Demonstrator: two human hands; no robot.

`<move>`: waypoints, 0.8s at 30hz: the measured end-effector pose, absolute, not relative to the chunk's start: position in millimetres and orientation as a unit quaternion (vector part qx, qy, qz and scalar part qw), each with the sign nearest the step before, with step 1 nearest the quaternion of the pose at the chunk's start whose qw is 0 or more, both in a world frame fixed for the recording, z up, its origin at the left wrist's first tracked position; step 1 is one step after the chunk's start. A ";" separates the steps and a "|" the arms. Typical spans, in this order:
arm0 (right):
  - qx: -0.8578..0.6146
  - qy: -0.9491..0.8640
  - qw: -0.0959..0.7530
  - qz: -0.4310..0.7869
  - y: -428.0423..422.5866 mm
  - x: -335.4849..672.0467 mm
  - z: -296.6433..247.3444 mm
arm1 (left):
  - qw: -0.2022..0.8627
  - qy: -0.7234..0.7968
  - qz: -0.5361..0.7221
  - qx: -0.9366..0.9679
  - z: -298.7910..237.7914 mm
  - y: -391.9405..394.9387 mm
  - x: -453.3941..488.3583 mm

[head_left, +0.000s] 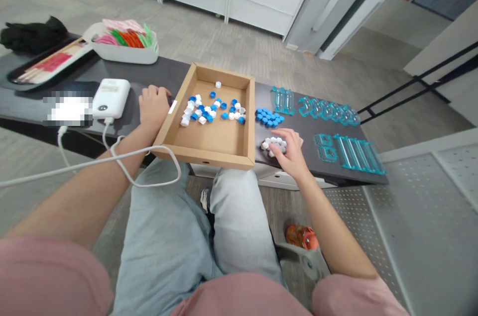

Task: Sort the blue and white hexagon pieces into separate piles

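Note:
My right hand (291,149) is at a tight cluster of white hexagonal pieces (280,143) on the dark table, with thumb and fingers apart around its right side. A cluster of blue hexagonal pieces (269,117) lies just beyond. Left of these stands a shallow cardboard box (220,144), holding several loose white and blue pieces, mostly in its left and middle part. Outside the box's left wall rests my left hand (154,104), its fingers curled. A dark thing shows beside its fingers; whether it is held is hidden.
Clear teal plastic parts (328,110) lie along the table's (306,154) right part. To the left are a white charger-like device (111,98) with a cable (127,156) crossing my left forearm, a white bin (127,53) of colourful sticks, and a black tray (24,79). An orange-lidded jar (300,236) stands below.

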State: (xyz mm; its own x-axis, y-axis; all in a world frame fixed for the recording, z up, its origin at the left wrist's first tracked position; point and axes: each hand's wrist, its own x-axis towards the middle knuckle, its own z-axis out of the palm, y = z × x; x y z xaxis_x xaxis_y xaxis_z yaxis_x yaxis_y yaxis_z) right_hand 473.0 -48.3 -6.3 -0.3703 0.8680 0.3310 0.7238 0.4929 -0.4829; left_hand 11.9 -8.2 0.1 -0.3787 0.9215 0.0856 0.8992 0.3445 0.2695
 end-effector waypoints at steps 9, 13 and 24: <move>-0.266 -0.932 0.164 0.182 -4.9 327.7 45.7 | 0.029 0.813 0.159 0.560 -2.1 -9.1 14.2; -0.289 -0.955 0.032 0.052 17.1 263.1 41.1 | 0.030 0.807 0.177 0.562 -6.0 -7.8 13.2; -0.244 -0.966 0.050 0.066 17.9 266.8 44.1 | 0.018 0.806 0.176 0.565 -9.8 -7.7 11.9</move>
State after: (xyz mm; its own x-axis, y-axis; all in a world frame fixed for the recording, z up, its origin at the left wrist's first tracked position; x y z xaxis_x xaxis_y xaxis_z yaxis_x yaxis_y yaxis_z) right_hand 266.8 17.9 44.1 -0.8761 0.4777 0.0651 0.4645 0.8726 -0.1513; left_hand 11.9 -7.7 -9.8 -0.3603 0.9173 0.1694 0.9045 0.2991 0.3040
